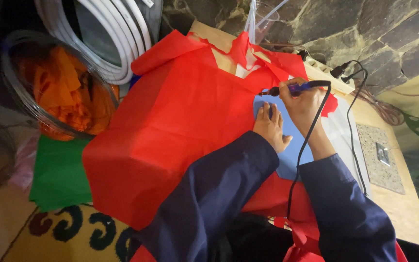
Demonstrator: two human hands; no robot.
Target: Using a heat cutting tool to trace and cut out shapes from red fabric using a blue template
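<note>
Gripping corded purple-handled tool [292, 89], red fabric [170, 131]

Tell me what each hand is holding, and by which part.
The right hand holds a corded pen-shaped tool by its barrel, tip towards the red fabric. The left hand holds nothing; it lies flat on a blue sheet.

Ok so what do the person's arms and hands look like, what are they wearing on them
Both arms are covered by long, loose sleeves of plain dark navy cloth, the left sleeve and the right sleeve, each ending at the wrist. The left hand and the right hand are bare: no gloves, and no rings, watch or bracelets show in this view. The sleeves carry no visible markings or patterns.
</note>
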